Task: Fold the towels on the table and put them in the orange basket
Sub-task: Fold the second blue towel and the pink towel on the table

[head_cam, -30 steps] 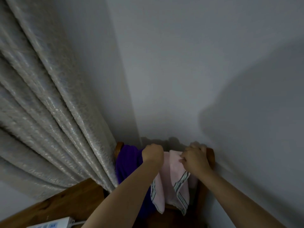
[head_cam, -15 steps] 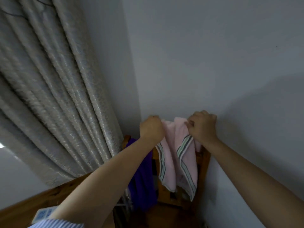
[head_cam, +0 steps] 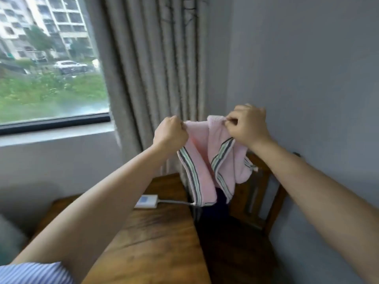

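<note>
**Pink towel held up in both hands above the desk corner**

The person holds a pink towel in the air with both arms stretched forward. The left hand is clenched around the towel's upper left edge, and the right hand pinches the upper right edge between thumb and fingers. The cloth sags between the two hands and hangs in loose folds, its striped borders of grey, green and white running down the front. Its lower end dangles over the far right corner of the wooden desk, apart from the surface.

On the desk, a white box lies near the far edge with a pale cable leading off to the right. A wooden chair stands against the grey wall beside the desk, and a dark cloth hangs just below the towel, in front of the chair. A grey curtain falls behind the hands, next to a window. A striped sleeve shows at the lower left.
</note>
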Demonstrator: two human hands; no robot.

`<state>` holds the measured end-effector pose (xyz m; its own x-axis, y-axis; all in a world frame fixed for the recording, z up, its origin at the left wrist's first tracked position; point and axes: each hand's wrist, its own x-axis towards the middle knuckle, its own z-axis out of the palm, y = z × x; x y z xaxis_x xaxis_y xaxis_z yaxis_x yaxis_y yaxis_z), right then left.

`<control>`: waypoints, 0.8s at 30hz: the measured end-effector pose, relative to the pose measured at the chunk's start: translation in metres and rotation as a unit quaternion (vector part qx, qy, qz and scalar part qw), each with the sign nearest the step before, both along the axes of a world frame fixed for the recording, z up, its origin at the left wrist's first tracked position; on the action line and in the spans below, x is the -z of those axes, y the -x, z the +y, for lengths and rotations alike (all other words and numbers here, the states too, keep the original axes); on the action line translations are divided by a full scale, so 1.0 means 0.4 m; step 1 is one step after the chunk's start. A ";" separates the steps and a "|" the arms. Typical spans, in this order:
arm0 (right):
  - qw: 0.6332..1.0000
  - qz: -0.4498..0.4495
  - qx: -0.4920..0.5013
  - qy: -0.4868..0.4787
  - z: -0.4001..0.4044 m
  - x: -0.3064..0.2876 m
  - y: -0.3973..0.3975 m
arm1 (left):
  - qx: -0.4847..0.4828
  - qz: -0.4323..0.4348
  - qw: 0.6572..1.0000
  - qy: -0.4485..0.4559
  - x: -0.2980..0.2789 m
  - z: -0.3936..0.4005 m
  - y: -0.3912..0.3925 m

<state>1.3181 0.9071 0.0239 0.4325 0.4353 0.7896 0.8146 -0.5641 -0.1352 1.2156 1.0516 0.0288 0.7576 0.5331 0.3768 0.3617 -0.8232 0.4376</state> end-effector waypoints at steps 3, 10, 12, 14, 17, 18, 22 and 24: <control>0.993 0.087 -0.065 0.043 0.093 0.012 0.162 | -0.041 0.020 0.999 -0.005 0.026 0.081 0.201; 0.927 0.240 -0.249 0.148 0.309 0.089 0.464 | -0.153 0.074 0.983 0.073 0.087 0.254 0.599; 0.899 0.262 -0.294 0.190 0.367 0.114 0.525 | -0.195 0.072 0.972 0.114 0.105 0.301 0.699; 0.879 0.273 -0.318 0.229 0.409 0.144 0.561 | -0.227 0.072 0.961 0.138 0.126 0.337 0.765; 0.866 0.274 -0.334 0.250 0.483 0.189 0.590 | -0.280 0.040 0.942 0.179 0.163 0.388 0.837; 0.864 0.273 -0.339 0.252 0.515 0.204 0.592 | -0.302 0.025 0.934 0.190 0.174 0.409 0.859; 0.867 0.244 -0.308 0.307 0.605 0.252 0.550 | -0.394 -0.045 0.887 0.236 0.211 0.488 0.917; 0.877 0.227 -0.266 0.329 0.639 0.260 0.518 | -0.448 -0.071 0.853 0.257 0.228 0.537 0.939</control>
